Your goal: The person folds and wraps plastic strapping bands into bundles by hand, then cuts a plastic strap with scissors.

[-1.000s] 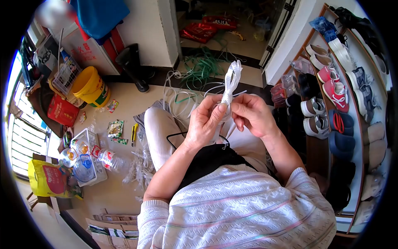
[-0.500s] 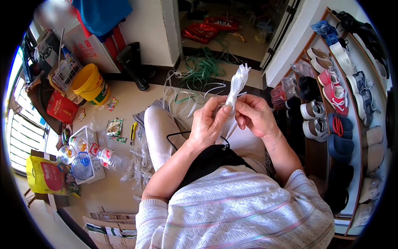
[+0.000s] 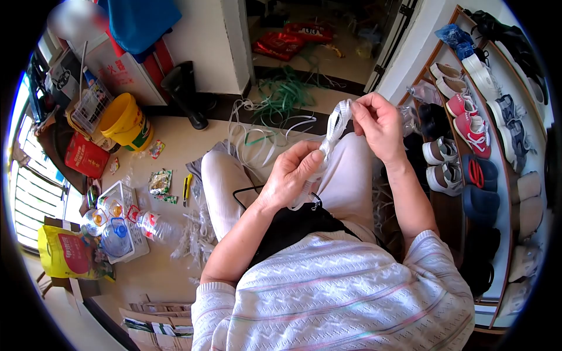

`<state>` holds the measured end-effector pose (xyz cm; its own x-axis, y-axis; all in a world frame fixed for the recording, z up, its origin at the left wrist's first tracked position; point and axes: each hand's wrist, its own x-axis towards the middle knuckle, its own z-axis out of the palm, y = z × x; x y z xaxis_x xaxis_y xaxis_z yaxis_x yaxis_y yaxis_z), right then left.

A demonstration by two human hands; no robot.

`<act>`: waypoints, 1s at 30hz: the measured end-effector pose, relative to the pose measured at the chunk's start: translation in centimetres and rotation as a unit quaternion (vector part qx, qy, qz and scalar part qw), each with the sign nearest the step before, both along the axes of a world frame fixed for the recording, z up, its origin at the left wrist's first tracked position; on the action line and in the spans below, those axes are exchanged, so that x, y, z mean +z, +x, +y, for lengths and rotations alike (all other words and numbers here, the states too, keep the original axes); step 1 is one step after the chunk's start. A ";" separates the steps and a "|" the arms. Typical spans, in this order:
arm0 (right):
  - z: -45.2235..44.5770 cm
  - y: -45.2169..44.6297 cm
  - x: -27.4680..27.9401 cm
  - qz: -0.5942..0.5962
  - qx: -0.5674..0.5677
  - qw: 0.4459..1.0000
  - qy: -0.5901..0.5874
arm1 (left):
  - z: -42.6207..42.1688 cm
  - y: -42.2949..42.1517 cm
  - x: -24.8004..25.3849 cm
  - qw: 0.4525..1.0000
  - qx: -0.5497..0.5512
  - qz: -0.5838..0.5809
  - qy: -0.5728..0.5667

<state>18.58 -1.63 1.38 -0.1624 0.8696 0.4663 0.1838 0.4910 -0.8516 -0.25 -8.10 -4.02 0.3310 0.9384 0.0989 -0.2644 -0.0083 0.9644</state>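
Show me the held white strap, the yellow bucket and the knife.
Held white strap (image 3: 333, 132): head view, upper folded part.
Yellow bucket (image 3: 122, 120): head view, outer side.
Knife (image 3: 187, 184): head view, yellow handle.

Shoes (image 3: 473, 136) on slanted shelves (image 3: 433, 64)

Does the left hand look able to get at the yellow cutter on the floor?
Probably, but not straight away: the left hand holds the white strap bundle, and the left knee lies between it and the yellow cutter. Nothing covers the cutter, so reaching past the knee seems feasible.
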 end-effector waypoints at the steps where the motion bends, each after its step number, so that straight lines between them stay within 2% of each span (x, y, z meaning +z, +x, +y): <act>1: 0.0 -0.2 -0.2 -0.036 -0.032 0.998 0.034 | 0.0 -0.1 0.2 1.000 -0.002 -0.004 -0.016; 5: 0.7 -0.7 -0.8 -0.155 -0.116 0.958 0.212 | 0.5 -0.2 -0.7 0.999 0.021 0.020 -0.014; 11: 1.4 -0.6 -1.4 -0.197 -0.111 0.948 0.225 | 0.8 -0.2 -1.2 0.998 0.051 0.046 0.002; 13: 1.6 -0.5 -1.3 -0.172 -0.113 0.956 0.209 | 0.9 -0.3 -1.2 0.997 0.051 0.052 0.006; 19: 3.1 -1.3 -3.0 -0.059 -0.115 0.988 0.088 | 1.1 -0.7 -0.9 0.995 0.016 -0.026 -0.092; 20: 3.6 -1.3 -3.6 -0.033 -0.094 0.994 0.038 | 0.8 -0.6 -0.6 0.994 0.030 -0.028 -0.099; 21: 3.9 -1.4 -4.0 0.006 -0.045 0.999 -0.009 | 1.2 -1.0 -1.3 0.998 0.004 0.027 -0.055; 22: 3.8 -1.4 -4.1 -0.011 -0.041 0.999 -0.026 | 1.2 -0.7 -2.5 1.000 0.029 0.005 0.003; 23: 3.2 -1.8 -3.6 -0.054 -0.056 0.996 -0.041 | 0.7 -1.4 -1.9 0.998 0.037 0.054 -0.003; 24: 4.0 -1.4 -4.2 -0.013 -0.001 0.998 -0.065 | 0.5 -2.1 -1.4 0.994 0.041 0.094 0.031; 25: 4.5 -1.2 -4.4 -0.005 0.005 0.997 -0.080 | 1.2 -2.6 -2.6 0.983 0.096 0.102 0.118; 27: 5.5 -0.6 -5.6 0.026 0.007 0.993 -0.118 | 0.3 -5.5 -1.2 0.996 0.084 0.023 0.014; 29: 7.2 1.7 -8.2 -0.013 -0.012 0.987 -0.159 | 0.7 -8.8 -3.1 0.986 0.165 -0.022 0.023; 30: 7.7 2.8 -9.5 -0.034 -0.020 0.983 -0.179 | 0.1 -11.1 -3.4 0.974 0.225 0.026 0.024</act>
<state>21.35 6.11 -8.08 -0.1454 0.9822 0.1187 0.2599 0.1537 -0.9533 -11.35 -7.97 -7.37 -0.1069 0.9843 0.1406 -0.1747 -0.1578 0.9719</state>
